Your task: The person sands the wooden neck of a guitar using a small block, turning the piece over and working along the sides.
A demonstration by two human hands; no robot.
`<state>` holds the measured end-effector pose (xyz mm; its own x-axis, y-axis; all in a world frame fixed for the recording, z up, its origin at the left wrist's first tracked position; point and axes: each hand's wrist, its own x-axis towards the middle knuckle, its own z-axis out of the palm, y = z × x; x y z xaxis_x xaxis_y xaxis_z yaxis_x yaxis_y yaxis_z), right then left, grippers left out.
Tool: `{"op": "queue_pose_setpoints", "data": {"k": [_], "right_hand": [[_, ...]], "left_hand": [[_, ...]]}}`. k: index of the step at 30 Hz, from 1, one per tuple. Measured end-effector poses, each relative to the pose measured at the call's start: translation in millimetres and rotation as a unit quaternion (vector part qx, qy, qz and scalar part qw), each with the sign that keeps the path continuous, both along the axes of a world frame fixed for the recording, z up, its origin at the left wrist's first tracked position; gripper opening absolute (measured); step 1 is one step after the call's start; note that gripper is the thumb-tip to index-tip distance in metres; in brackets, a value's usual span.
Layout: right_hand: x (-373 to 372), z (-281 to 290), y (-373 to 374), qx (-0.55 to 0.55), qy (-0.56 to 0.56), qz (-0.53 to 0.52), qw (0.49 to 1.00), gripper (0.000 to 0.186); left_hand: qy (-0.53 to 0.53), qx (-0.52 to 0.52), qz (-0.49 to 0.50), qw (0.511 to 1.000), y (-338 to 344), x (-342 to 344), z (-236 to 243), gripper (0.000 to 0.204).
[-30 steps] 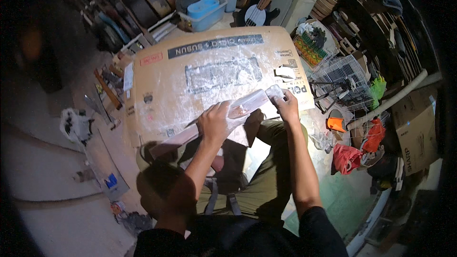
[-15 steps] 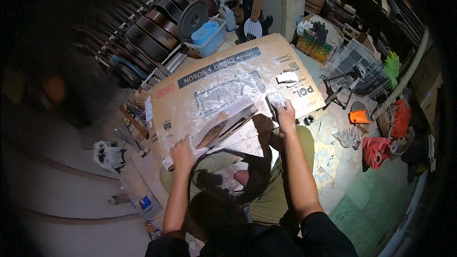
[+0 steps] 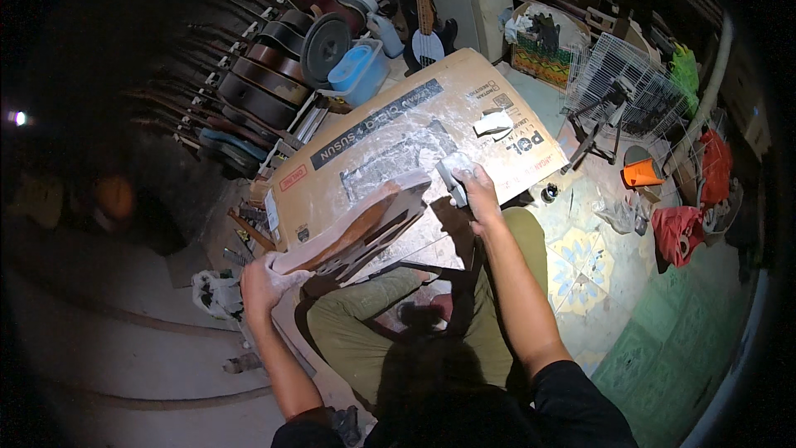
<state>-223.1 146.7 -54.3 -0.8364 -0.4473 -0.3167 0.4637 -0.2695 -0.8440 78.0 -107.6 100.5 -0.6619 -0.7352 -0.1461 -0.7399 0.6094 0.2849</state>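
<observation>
My left hand [image 3: 267, 284], whitened with dust, is closed around the near-left end of a wooden guitar body [image 3: 365, 232]. The body is tilted up on edge above my lap; its rim is coated pale and its brown face has dark cut-outs. In my right hand [image 3: 481, 193] is a grey, dusty sanding block [image 3: 452, 181], just off the far-right end of the body. Beneath lies a large flattened cardboard box [image 3: 473, 83], streaked with white powder. A folded white scrap [image 3: 493, 124] rests on it, beyond my right hand.
Several guitars [image 3: 261, 83] hang in a rack at the far left, near a blue plastic tub [image 3: 365, 75]. A bass guitar [image 3: 427, 41] stands behind the cardboard. To the right are a wire cage [image 3: 622, 87], a tripod [image 3: 601, 129], an orange scoop [image 3: 641, 172] and red cloth [image 3: 676, 235].
My left hand has moved left with the guitar body, which is now raised and shows more of its face. The sanding block in my right hand has shifted slightly left.
</observation>
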Motion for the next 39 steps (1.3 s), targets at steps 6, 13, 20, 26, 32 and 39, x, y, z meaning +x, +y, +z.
{"op": "queue_pose_setpoints", "data": {"k": [6,13,20,26,32,39], "right_hand": [[6.7,3.4,-6.1,0.031,0.007,0.005,0.999,0.031],[0.9,-22.9,-5.7,0.088,0.074,-0.034,0.993,0.031],[0.1,-37.8,-15.3,0.083,0.082,-0.037,0.993,0.03],[7.5,-22.5,-16.2,0.139,0.082,-0.003,0.987,0.033],[3.5,-33.8,-5.9,0.204,0.211,0.015,0.956,0.04],[9.2,-34.5,-16.6,0.183,0.206,-0.012,0.961,0.041]], "left_hand": [[-0.01,-0.114,-0.054,0.992,14.0,-48.1,24.2,0.065],[-0.008,-0.152,-0.119,0.981,4.2,-66.0,23.2,0.065],[-0.069,-0.217,-0.23,0.946,6.4,-77.8,5.1,0.057],[-0.093,-0.217,-0.216,0.947,29.4,-140.5,-82.0,0.056],[0.003,-0.144,-0.227,0.963,38.2,-179.3,-76.9,0.052],[0.034,-0.121,-0.295,0.947,35.2,-183.8,-104.0,0.043]]}}
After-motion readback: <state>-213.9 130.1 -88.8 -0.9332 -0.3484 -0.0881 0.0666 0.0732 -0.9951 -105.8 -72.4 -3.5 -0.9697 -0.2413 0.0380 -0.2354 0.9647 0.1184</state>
